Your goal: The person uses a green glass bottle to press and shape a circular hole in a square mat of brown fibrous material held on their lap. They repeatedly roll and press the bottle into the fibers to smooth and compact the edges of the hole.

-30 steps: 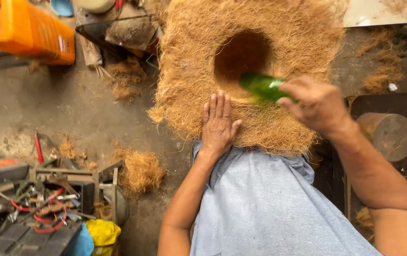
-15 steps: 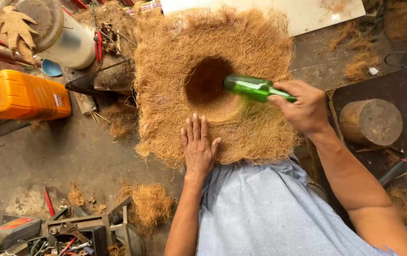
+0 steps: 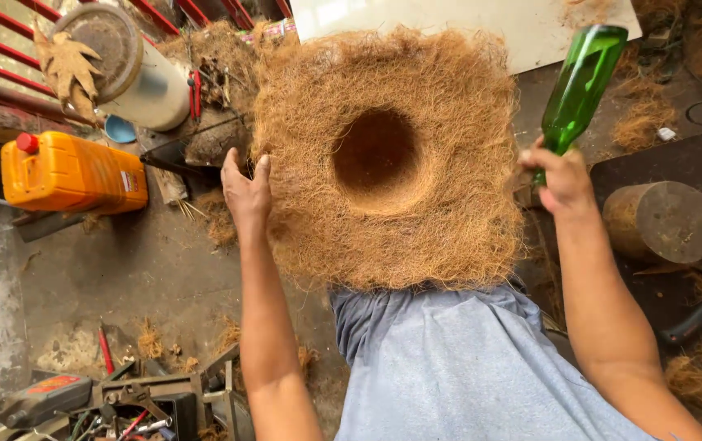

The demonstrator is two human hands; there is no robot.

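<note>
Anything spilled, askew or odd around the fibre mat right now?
Loose tufts of coconut fibre lie strewn on the concrete floor beside the coir mat. The orange jerrycan lies on its side. The right hand holds the green glass bottle by its neck, base raised; the left hand rests on the mat's edge.

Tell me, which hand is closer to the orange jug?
Left. The left hand rests on the fibre mat's left edge, on the same side as the orange jug. The right hand holds a green bottle beyond the mat's far edge.
</note>
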